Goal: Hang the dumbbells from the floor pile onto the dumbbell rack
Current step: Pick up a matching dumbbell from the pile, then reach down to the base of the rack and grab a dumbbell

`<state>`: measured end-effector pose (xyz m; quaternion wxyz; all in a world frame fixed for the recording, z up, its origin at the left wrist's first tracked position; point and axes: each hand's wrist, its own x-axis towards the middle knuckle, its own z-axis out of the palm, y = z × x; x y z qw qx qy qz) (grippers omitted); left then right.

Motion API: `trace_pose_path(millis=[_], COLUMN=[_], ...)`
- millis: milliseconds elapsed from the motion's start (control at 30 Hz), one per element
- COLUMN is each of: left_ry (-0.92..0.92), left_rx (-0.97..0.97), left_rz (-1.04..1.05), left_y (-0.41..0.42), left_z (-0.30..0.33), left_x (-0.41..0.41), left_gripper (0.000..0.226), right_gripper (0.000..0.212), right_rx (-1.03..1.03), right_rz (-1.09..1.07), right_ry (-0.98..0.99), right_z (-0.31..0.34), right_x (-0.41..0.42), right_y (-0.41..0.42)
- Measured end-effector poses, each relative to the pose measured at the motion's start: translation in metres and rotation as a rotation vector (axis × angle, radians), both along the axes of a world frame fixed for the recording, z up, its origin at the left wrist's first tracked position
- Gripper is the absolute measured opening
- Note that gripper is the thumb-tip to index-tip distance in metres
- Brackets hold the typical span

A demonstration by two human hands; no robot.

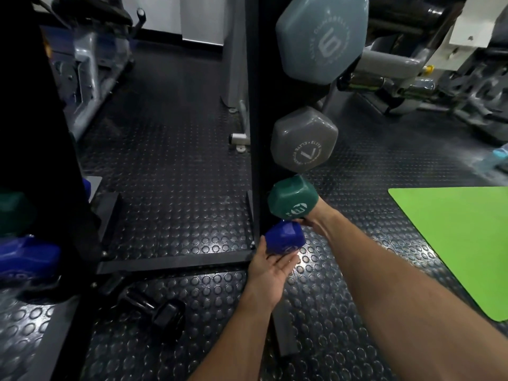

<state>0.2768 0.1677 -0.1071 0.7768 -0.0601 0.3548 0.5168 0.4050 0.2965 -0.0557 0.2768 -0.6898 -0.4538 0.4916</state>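
Studded gym floor (170,188). Left hand (270,270), fingers straight, props the blue dumbbell (284,237) at the rack (254,119); right hand's (313,220) fingers are hidden behind the green dumbbell (292,198).

Rack upright (254,119) runs vertically mid-frame. Four dumbbells stacked along its right side, top to bottom: "6" dumbbell (321,37), "7" dumbbell (303,140), "3" dumbbell (291,196), lowest dumbbell (284,237). Left hand (270,270) under the lowest one, right hand (313,218) just right of it, probably behind the "3". Loose dumbbell (154,309) on floor, lower left. Mat (461,237) far right.
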Motion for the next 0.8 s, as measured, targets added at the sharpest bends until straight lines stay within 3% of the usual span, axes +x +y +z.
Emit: trace_pose_path(millis=[133, 233, 333, 433, 500, 567, 667, 767, 800], left_ry=[0.047, 0.091, 0.17, 0.273, 0.378, 0.531, 0.687, 0.8, 0.827], left_rx=[0.061, 0.14, 0.154, 0.133, 0.104, 0.09, 0.026, -0.055, -0.085], left_rz=[-0.03, -0.061, -0.118, -0.146, -0.142, -0.131, -0.043, 0.108, 0.166], left_y=[-0.006, -0.008, -0.009, -0.013, -0.02, -0.029, -0.048, -0.067, -0.072], left_z=[0.003, 0.0, -0.002, -0.007, -0.011, -0.017, -0.026, -0.039, -0.043], left_x=[-0.002, -0.005, -0.011, -0.023, -0.033, -0.043, -0.06, -0.094, -0.106], left_gripper=[0.07, 0.075, 0.07, 0.064, 0.057, 0.046, 0.025, 0.021, 0.021], right_gripper=[0.008, 0.019, 0.015, 0.02, 0.02, 0.021, 0.031, 0.057, 0.057], right_rx=[0.048, 0.088, 0.117, 0.09, 0.009, -0.148, -0.293, -0.265, -0.245], right_rz=[-0.068, -0.136, -0.199, -0.428, -0.598, -0.662, -0.426, -0.07, 0.039], right_ry=[0.071, 0.086, 0.104, 0.166, 0.12, -0.059, -0.441, -0.453, -0.466], right_z=[0.017, 0.023, 0.012, -0.003, -0.019, -0.041, -0.071, -0.097, -0.103], right_x=[-0.013, -0.012, 0.0, 0.014, 0.018, 0.01, -0.026, -0.071, -0.084], right_y=[-0.022, -0.041, -0.058, -0.077, -0.095, -0.12, -0.161, -0.185, -0.187])
